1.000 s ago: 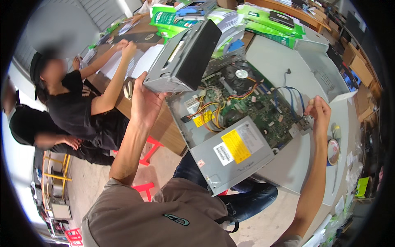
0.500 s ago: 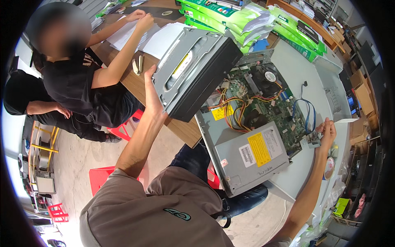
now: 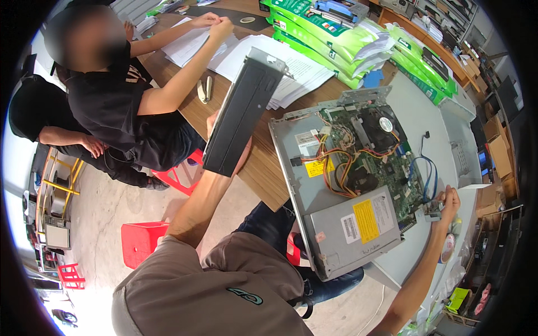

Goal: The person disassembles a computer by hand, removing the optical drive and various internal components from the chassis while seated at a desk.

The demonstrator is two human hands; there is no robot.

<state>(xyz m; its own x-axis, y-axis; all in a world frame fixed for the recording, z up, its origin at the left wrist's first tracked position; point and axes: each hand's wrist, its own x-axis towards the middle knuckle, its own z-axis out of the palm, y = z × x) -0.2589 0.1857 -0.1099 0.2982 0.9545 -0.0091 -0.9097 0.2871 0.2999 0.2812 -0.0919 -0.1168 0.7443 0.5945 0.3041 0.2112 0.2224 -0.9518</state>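
Note:
My left hand [image 3: 243, 156] grips an optical drive [image 3: 242, 115] with a black front panel, raised over the table's edge left of the computer case. Most of the fingers are hidden behind the drive. An opened grey computer case [image 3: 291, 141] lies in front of me, with a green motherboard [image 3: 386, 163], a silver power supply [image 3: 348, 231] and bundled coloured wires [image 3: 350, 154] inside. My right hand [image 3: 449, 205] is closed beside the case's right side, near a small metal bracket [image 3: 428, 215]. What its fingers hold cannot be made out.
A blue cable [image 3: 434, 175] loops by the case's right side. White papers [image 3: 291, 70], a folding knife [image 3: 205, 91] and stacked green packages [image 3: 322, 36] lie on the table [image 3: 262, 178]. A co-worker [image 3: 112, 112] sits at left. A red stool [image 3: 141, 243] stands on the floor.
The optical drive has swung left and turned so its black front faces me, uncovering more of the case's far left. My right hand stays by the case's right side.

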